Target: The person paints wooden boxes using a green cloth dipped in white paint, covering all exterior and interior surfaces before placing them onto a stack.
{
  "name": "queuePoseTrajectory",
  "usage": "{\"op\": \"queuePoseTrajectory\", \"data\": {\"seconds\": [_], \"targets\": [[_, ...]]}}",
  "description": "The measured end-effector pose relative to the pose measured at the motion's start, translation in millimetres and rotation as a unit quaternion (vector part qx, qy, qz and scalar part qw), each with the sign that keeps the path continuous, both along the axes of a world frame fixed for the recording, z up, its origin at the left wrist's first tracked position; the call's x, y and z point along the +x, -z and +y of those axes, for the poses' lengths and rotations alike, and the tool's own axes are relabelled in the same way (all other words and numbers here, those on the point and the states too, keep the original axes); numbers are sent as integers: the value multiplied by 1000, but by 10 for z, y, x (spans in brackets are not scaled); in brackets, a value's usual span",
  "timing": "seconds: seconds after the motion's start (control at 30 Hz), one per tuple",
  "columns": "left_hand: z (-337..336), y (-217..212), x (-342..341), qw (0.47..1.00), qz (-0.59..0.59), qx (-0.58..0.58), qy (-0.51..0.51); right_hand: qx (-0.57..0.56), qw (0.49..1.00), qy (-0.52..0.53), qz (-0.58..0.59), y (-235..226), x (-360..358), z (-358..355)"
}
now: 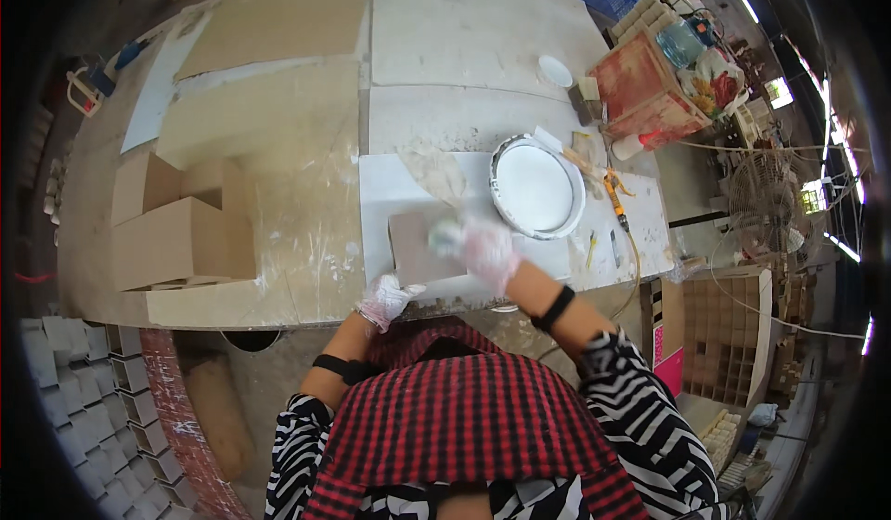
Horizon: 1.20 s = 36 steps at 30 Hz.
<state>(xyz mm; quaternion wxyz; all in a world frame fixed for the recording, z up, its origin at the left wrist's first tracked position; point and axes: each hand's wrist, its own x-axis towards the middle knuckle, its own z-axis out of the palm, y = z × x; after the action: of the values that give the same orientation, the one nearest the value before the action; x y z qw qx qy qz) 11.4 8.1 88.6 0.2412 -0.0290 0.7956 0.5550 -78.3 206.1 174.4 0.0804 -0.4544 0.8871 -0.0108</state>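
A flat grey-brown rectangular panel (pixel 418 246) lies on a white sheet (pixel 376 195) near the table's front edge. My left hand (pixel 385 303), in a white glove, is closed at the panel's near left corner. Over the panel's right part is my gloved right hand (pixel 487 253), blurred by motion. Its fingers are closed on a pale green pad-like thing (pixel 446 237) whose exact kind is smeared. Just beyond it stands a round tub (pixel 536 188) of white liquid, its rim stained dark. A brush (pixel 557 146) rests across the tub's far right rim.
Crumpled clear plastic film (pixel 434 175) lies left of the tub. An air gun with an orange hose (pixel 616 200) and a small knife (pixel 614 248) lie to the right. Open cardboard boxes (pixel 190 232) stand at left. A red-stained crate (pixel 640 84) and a fan (pixel 766 195) are farther right.
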Motion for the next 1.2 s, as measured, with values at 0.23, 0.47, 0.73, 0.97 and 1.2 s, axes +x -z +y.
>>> {"op": "queuePoseTrajectory", "data": {"seconds": [0.23, 0.47, 0.73, 0.97, 1.2], "targets": [[-41, 242, 58, 998, 64, 23, 8, 57, 996, -68, 6, -287, -199, -360], [-264, -295, -73, 976, -89, 197, 13, -188, 883, 405, -147, -506, -594, 422], [-201, 295, -405, 806, -147, 518, -245, 0, 878, 474, -67, -139, -652, 1196], [49, 213, -576, 754, -236, 561, -247, 76, 889, 448, -64, 155, -711, 1311], [131, -24, -542, 786, -153, 561, -211, -117, 807, 550, -178, -245, -648, 1369]]}}
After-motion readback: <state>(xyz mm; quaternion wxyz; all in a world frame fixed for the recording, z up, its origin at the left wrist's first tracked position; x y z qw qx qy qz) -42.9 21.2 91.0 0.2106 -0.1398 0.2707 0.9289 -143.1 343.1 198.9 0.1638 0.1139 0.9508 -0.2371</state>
